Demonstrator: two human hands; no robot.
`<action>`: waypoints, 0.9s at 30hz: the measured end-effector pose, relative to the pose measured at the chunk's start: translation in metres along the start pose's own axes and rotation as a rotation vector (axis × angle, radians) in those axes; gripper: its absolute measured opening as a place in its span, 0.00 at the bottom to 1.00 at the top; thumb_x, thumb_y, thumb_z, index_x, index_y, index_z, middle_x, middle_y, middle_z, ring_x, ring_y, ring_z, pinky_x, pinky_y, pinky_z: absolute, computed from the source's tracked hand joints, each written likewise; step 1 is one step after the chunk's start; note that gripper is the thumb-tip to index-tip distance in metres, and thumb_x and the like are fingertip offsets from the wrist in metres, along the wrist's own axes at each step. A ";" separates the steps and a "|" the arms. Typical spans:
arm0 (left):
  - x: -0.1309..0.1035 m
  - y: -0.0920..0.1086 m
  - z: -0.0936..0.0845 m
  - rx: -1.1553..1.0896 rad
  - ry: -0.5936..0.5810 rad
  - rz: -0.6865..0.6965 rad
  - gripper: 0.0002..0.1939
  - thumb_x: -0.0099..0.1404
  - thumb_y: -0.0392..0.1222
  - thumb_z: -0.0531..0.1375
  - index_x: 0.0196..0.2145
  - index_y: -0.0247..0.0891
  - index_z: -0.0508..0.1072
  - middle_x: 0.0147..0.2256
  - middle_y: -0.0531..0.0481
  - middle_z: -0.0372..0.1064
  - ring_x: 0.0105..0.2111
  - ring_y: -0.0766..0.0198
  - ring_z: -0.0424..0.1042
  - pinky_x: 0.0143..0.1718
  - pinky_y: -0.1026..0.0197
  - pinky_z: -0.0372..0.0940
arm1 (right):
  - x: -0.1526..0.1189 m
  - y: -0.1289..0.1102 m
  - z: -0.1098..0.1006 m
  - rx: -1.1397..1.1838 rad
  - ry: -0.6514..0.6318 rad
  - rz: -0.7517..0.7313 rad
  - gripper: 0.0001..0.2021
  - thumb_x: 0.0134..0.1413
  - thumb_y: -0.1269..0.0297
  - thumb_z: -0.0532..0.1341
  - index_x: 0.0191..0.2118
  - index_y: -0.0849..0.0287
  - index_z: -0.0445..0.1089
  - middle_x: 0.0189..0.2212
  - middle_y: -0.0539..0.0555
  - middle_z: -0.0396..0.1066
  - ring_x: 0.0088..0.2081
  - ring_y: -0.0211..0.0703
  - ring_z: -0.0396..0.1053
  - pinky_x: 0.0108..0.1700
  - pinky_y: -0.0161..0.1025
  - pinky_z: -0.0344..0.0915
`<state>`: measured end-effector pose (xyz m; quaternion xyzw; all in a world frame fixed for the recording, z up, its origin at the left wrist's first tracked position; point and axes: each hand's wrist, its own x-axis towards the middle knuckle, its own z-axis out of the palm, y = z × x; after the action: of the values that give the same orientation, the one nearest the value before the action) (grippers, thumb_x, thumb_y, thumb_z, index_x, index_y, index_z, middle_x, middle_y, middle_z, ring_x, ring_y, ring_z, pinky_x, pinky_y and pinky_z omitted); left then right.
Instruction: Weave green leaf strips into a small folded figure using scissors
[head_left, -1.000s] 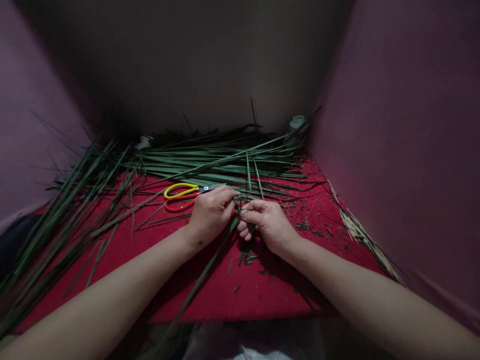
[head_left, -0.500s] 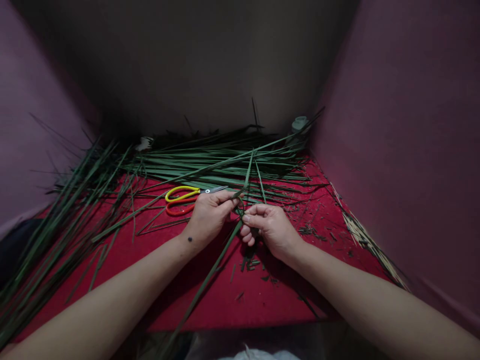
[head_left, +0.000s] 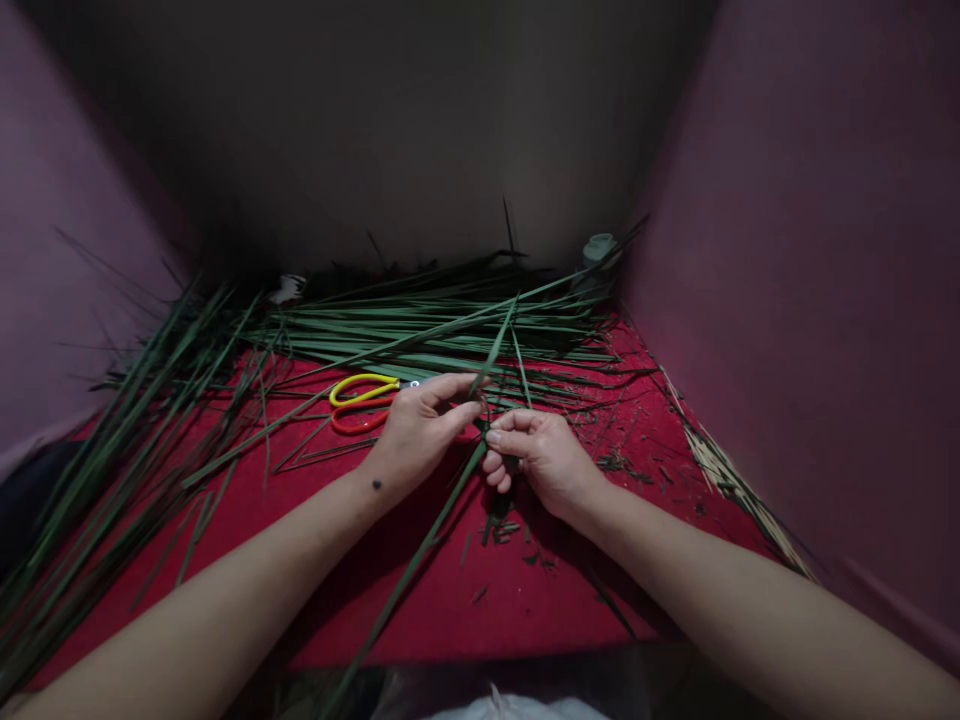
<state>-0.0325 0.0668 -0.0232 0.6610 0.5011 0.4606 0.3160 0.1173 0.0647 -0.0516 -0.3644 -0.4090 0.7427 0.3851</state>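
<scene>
Above the middle of the red table, my right hand point(head_left: 544, 455) pinches a small knot of green leaf strips between thumb and index finger, its other fingers curled beneath. My left hand point(head_left: 431, 420) is just to the left, with index finger and thumb around a strip at the top of the knot. From the knot, one long leaf strip point(head_left: 420, 560) runs down past the table's front edge. A shorter strip end point(head_left: 499, 345) points up and away. The knot itself is small and partly hidden by my fingers. Scissors point(head_left: 364, 380) with yellow and red handles lie behind my left hand.
Long green leaves point(head_left: 420, 325) lie heaped along the back, and more leaves point(head_left: 112, 470) spread down the left side. A jar point(head_left: 598, 250) stands at the back right. Cut scraps point(head_left: 502, 530) litter the red table point(head_left: 555, 620). Pale thin sticks point(head_left: 712, 465) lie along the right edge.
My left index finger has straightened and its thumb has parted a little from it. The upper strip end has tilted slightly to the right. My right hand is nearly unmoved.
</scene>
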 end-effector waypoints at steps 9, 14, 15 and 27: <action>0.002 0.005 -0.003 -0.033 0.071 -0.047 0.06 0.53 0.38 0.63 0.31 0.37 0.78 0.27 0.51 0.68 0.29 0.66 0.67 0.32 0.64 0.62 | 0.000 0.000 -0.001 -0.009 -0.031 0.020 0.11 0.40 0.63 0.65 0.26 0.63 0.64 0.16 0.51 0.70 0.16 0.34 0.66 0.18 0.30 0.63; 0.009 0.001 -0.011 -0.523 0.002 -0.353 0.13 0.49 0.39 0.66 0.34 0.32 0.75 0.28 0.50 0.71 0.22 0.69 0.67 0.24 0.64 0.63 | 0.000 -0.001 -0.001 0.000 -0.011 -0.011 0.10 0.41 0.64 0.65 0.27 0.63 0.64 0.16 0.51 0.70 0.16 0.35 0.66 0.19 0.30 0.63; 0.011 -0.002 -0.013 -0.581 0.006 -0.379 0.11 0.50 0.38 0.65 0.33 0.31 0.75 0.29 0.48 0.71 0.21 0.69 0.67 0.23 0.65 0.63 | 0.001 -0.002 -0.002 0.006 -0.007 -0.020 0.10 0.40 0.64 0.65 0.27 0.63 0.64 0.16 0.51 0.70 0.16 0.35 0.66 0.19 0.31 0.63; 0.015 -0.010 -0.036 0.375 0.346 0.305 0.13 0.56 0.31 0.58 0.40 0.38 0.69 0.39 0.48 0.66 0.38 0.63 0.67 0.39 0.58 0.65 | 0.003 -0.005 -0.006 0.088 0.003 -0.053 0.12 0.38 0.64 0.68 0.27 0.63 0.65 0.16 0.52 0.71 0.16 0.37 0.67 0.18 0.32 0.64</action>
<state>-0.0681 0.0830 -0.0142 0.6873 0.5188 0.5077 0.0254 0.1227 0.0718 -0.0502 -0.3371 -0.3850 0.7489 0.4210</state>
